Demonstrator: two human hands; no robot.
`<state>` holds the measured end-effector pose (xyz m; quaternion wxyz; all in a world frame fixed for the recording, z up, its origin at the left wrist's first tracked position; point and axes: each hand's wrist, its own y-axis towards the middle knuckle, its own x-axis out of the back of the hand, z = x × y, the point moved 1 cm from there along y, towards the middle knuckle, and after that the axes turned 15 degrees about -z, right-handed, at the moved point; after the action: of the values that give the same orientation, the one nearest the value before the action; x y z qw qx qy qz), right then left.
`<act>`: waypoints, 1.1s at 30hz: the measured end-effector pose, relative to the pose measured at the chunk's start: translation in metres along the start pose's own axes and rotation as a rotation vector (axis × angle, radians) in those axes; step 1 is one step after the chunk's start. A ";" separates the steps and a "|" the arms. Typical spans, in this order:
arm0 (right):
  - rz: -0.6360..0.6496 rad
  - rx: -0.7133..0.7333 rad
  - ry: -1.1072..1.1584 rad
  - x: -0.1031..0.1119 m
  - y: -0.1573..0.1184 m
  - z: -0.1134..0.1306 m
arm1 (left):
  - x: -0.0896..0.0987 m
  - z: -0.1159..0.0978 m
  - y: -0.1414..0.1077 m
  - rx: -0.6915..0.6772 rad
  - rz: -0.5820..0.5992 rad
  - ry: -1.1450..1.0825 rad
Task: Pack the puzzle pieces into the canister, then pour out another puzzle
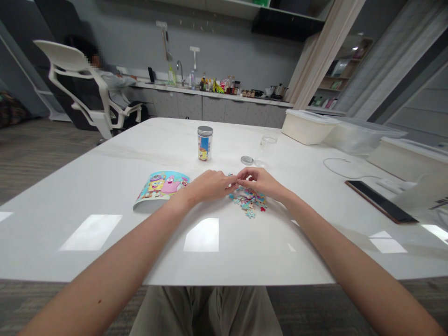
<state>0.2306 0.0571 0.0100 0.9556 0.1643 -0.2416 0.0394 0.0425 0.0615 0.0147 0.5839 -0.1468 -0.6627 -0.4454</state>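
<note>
Small jigsaw puzzle pieces [249, 200] lie in a loose, colourful pile on the white table. At the pile's far edge, my left hand [213, 184] is closed, its fingertips meeting those of my right hand [261, 179]. The right thumb and fingers are curled into a pinch. Whatever sits between the fingertips is too small or hidden to make out. Left of the hands lies a curved picture sheet [163, 185] with cartoon figures, partly covered by my left forearm. Beyond it stands an upright clear jar [205, 147] with a grey lid and a cartoon label.
A round metal lid [247, 160] and a clear ring-shaped piece [269, 139] rest behind the hands. To the right are a dark phone-like device [380, 200], a white cable [336, 168] and lidded bins [308, 127]. A person sits on a white-framed chair [79, 88] at the far left.
</note>
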 end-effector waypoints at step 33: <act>0.009 -0.037 0.142 -0.001 0.002 -0.006 | -0.001 0.000 0.000 -0.038 -0.004 0.052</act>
<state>0.2319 0.0605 0.0051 0.9730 0.1422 -0.1746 0.0507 0.0430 0.0622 0.0140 0.5971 -0.1447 -0.6390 -0.4628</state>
